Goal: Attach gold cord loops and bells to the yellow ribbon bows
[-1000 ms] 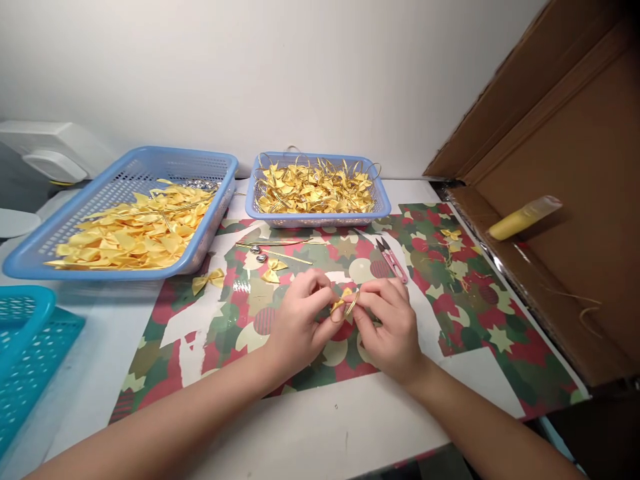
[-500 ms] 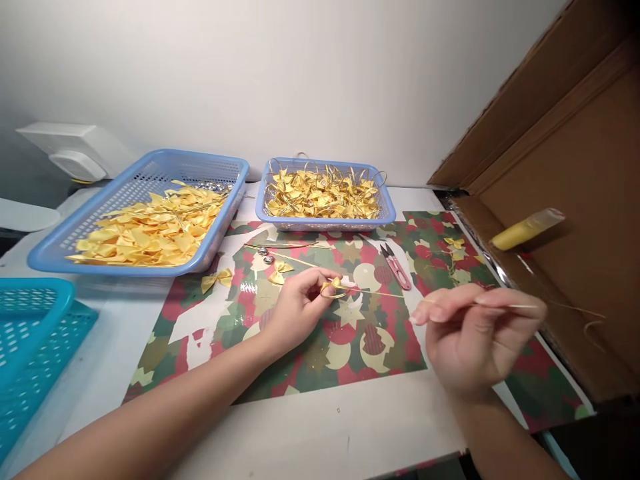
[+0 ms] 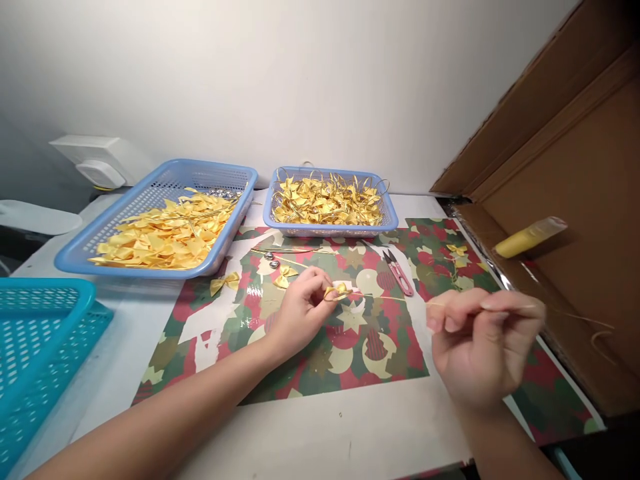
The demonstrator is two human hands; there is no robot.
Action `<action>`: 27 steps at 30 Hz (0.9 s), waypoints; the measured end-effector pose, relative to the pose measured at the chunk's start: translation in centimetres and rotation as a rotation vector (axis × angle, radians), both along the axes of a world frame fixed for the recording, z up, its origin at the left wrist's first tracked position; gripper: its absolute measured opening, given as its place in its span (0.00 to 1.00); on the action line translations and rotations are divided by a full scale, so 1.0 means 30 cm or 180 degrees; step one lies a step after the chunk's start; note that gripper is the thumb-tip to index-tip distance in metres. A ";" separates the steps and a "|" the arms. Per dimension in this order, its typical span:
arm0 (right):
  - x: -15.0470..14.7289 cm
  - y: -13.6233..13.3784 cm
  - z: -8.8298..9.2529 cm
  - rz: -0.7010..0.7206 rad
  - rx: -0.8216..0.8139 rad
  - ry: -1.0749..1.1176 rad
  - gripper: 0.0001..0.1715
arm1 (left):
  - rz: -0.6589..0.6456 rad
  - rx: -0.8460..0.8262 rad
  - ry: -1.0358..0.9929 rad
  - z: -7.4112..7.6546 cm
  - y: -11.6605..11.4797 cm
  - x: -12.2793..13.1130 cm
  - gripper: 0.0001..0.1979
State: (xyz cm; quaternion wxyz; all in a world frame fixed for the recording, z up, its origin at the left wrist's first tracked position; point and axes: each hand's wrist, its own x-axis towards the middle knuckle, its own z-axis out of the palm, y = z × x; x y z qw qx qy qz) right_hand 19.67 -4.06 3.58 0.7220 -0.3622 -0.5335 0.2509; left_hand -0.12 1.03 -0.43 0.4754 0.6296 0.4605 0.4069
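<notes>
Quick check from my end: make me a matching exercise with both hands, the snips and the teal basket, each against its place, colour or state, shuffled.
Column one
1. Left hand
2. Right hand
3. Snips
4. Teal basket

Column two
A. Pink, with dark blades
B. At the left edge of the view
C. Holding the far end of a thin gold thread
D. Pinching a small yellow bow

Pairs: 1-D, 2-C, 3-A, 4-B

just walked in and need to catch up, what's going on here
A person's left grip holds a small yellow bow over a patterned sheet. A thin gold thread runs from the bow toward the raised right grip, which pinches it. Pink snips lie nearby, untouched, and another bow lies at left.
</notes>
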 end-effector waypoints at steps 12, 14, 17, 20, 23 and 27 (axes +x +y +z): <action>-0.005 -0.024 0.005 0.1691 -0.0531 0.0030 0.08 | -0.0462 -0.0804 -0.0543 -0.001 0.002 0.000 0.04; 0.004 -0.026 0.006 0.2148 -0.0615 0.0227 0.08 | -0.0387 -0.0837 -0.0536 -0.002 0.004 0.001 0.06; 0.017 -0.032 0.004 0.2836 -0.0967 0.0469 0.07 | -0.0216 -0.0915 -0.0516 0.002 0.004 0.005 0.06; 0.029 -0.032 0.002 0.3330 -0.1390 0.0541 0.07 | -0.0156 -0.1109 -0.0527 0.006 0.001 0.008 0.06; 0.036 -0.023 0.002 0.3256 -0.1649 0.0408 0.06 | -0.0134 -0.1340 -0.0517 0.002 -0.002 0.005 0.08; 0.023 -0.005 -0.004 0.2343 -0.2033 -0.0408 0.05 | -0.0189 -0.1430 -0.0437 -0.005 -0.004 -0.001 0.14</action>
